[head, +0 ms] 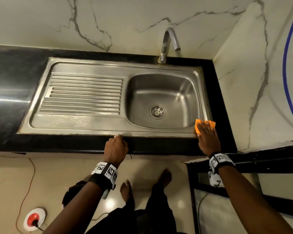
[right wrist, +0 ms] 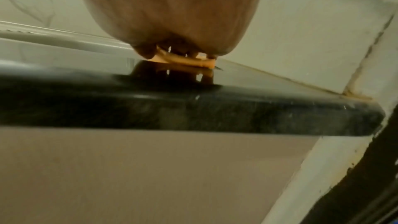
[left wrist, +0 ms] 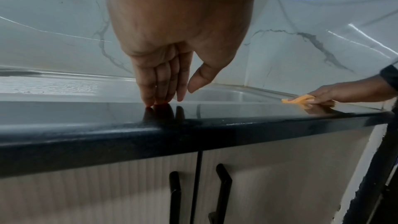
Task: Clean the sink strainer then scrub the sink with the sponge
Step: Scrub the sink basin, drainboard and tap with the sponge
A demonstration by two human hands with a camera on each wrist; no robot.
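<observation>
1. R hand (head: 208, 137) lies flat, fingers spread, pressing the orange sponge (head: 203, 125) down on the front right corner of the sink (head: 85, 123) rim, right where steel meets the black countertop (head: 159, 144)
2. Sponge pokes out past the fingertips on the far side and to the left; in the R wrist view it's a thin orange strip (right wrist: 187, 61) squashed under the hand (right wrist: 172, 14), w/ its reflection in the glossy counter (right wrist: 193, 108)
3. L hand (head: 116, 149) sits at the counter's front edge, about mid-sink, holding nothing; L wrist view shows fingers (left wrist: 160, 81) straight and close together, tips touching the black top (left wrist: 86, 113), thumb apart
4. Strainer (head: 157, 111) is seated in the drain at the bottom of the basin, well apart from both hands
5. Tap (head: 169, 43) stands behind the basin, spout arched over it; can't see any water running
6. Ribbed draining board (head: 83, 93) takes up the sink's left half
7. Marble-look wall (head: 125, 19) behind and to the right; cupboard doors w/ black handles (left wrist: 223, 198) below the counter; bare feet (head: 125, 190) on a tiled floor
</observation>
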